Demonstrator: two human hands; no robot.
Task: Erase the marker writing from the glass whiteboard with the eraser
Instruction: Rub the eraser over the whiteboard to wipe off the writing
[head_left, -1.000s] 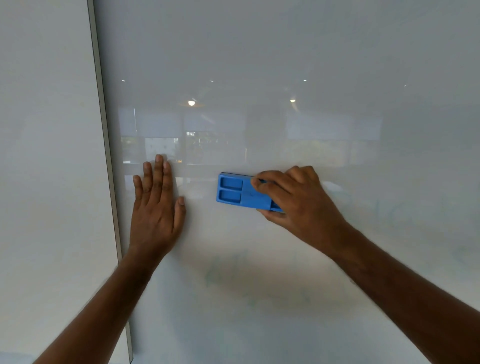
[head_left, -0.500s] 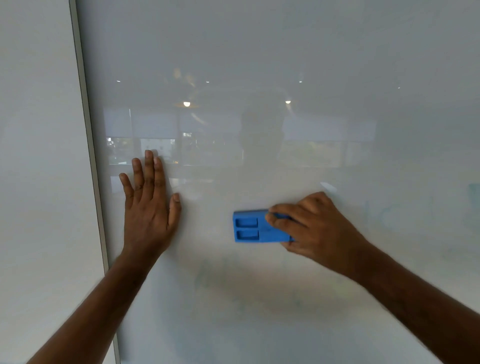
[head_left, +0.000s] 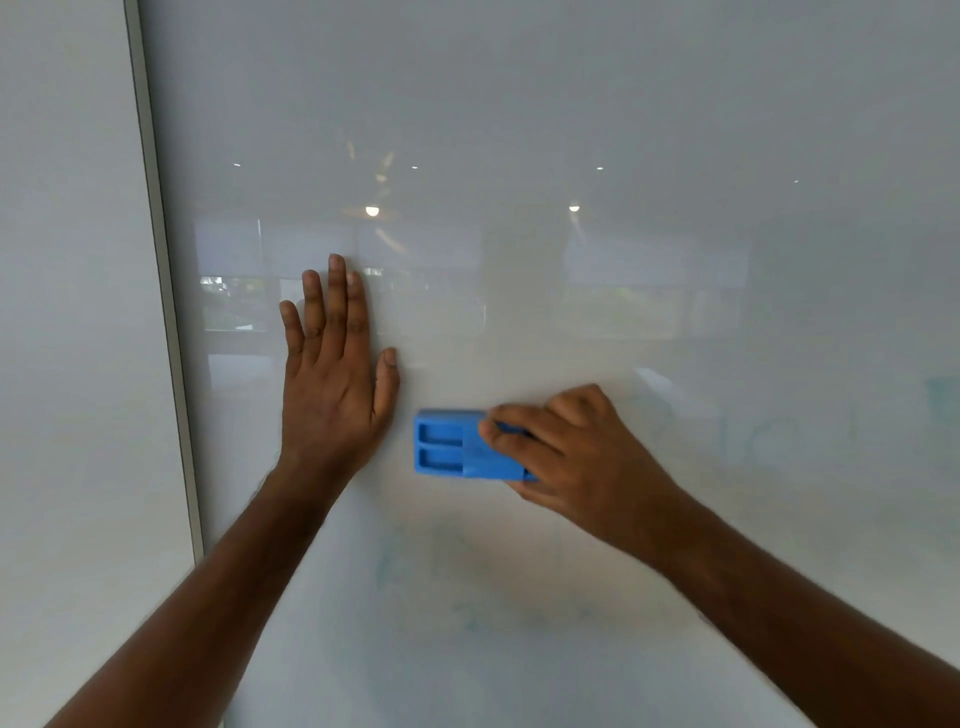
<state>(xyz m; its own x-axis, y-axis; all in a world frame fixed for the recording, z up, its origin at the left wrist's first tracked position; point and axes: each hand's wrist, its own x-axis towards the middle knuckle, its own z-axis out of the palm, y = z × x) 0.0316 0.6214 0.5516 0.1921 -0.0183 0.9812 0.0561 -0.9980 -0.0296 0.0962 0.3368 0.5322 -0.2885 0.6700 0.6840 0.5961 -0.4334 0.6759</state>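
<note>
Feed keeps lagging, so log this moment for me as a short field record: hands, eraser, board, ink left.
left hand: flat on the glass, fingers straight, pointing up
right hand: grips the eraser's right end
eraser: blue, lying level against the board, just right of the left thumb
whiteboard: glossy glass, metal edge strip at left
ink left: faint teal smears at right and below the hands

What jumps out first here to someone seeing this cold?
The bright blue eraser stands out at the centre of the pale glass whiteboard, with the right hand curled round its right end in a firm grip. Just left of it, the left hand presses flat on the glass, fingers straight and pointing up. Faint greenish marker smears linger to the right and below the eraser, too blurred to read.
</note>
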